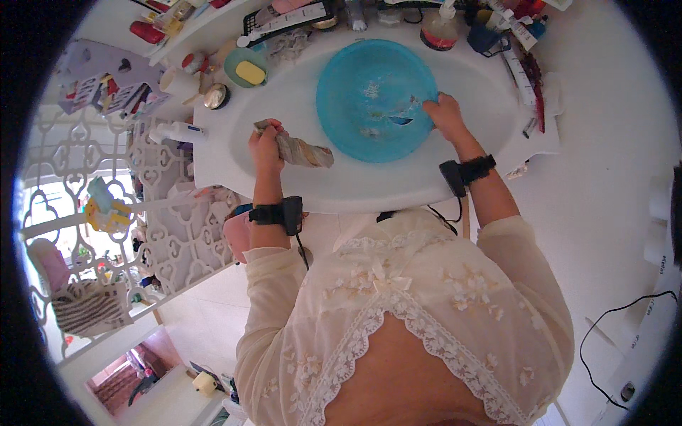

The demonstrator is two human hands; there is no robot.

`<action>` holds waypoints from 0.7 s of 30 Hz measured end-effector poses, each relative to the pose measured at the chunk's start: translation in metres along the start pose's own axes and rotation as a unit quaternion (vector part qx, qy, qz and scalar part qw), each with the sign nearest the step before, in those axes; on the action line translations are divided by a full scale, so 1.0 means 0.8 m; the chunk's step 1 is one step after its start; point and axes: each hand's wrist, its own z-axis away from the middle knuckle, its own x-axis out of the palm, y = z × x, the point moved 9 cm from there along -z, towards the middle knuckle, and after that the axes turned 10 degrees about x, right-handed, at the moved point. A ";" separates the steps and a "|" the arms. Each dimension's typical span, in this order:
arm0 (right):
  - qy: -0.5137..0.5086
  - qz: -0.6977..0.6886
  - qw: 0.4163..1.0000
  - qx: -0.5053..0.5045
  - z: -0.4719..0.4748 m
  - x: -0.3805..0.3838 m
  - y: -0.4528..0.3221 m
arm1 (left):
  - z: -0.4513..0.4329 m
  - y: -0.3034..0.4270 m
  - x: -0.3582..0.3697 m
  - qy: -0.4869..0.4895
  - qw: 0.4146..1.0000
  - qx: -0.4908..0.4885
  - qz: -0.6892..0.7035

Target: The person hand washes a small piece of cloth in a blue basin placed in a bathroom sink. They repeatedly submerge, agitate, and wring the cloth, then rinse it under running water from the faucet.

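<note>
My left hand (266, 146) grips a twisted, wrung-up greyish cloth (305, 152) over the left part of a white washbasin (266, 183). With my right hand (446, 116) I hold the right rim of a round blue plastic basin (367, 128), thumb on the inner side. The blue basin is in the washbasin, and whitish patches show on its inside. Its far rim reaches near the back of the washbasin. Each of my wrists wears a black strap with a small box and cable.
Left of the washbasin's bowl stand a green soap dish (230, 68) with a yellow soap bar (250, 73), a round jar (216, 96) and a white bottle (181, 131). A pump bottle (439, 29) and a dark blue cup (482, 40) stand behind. A white lattice screen (176, 229) rises at left.
</note>
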 end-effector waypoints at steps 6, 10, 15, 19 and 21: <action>0.132 0.201 0.948 -0.209 0.095 -0.046 -0.079 | 0.001 -0.001 0.006 -0.014 1.000 -0.009 0.022; 0.158 0.274 0.909 -0.272 0.140 -0.054 -0.099 | 0.003 -0.002 0.015 -0.020 0.999 -0.017 0.040; 0.204 0.296 0.851 -0.382 0.176 -0.063 -0.114 | 0.003 0.001 0.026 -0.034 0.998 -0.020 0.041; 0.252 0.324 0.815 -0.409 0.186 -0.071 -0.116 | 0.002 0.001 0.028 -0.042 0.998 -0.019 0.051; 0.272 0.328 0.815 -0.392 0.183 -0.078 -0.115 | 0.001 0.001 0.026 -0.037 0.998 -0.014 0.054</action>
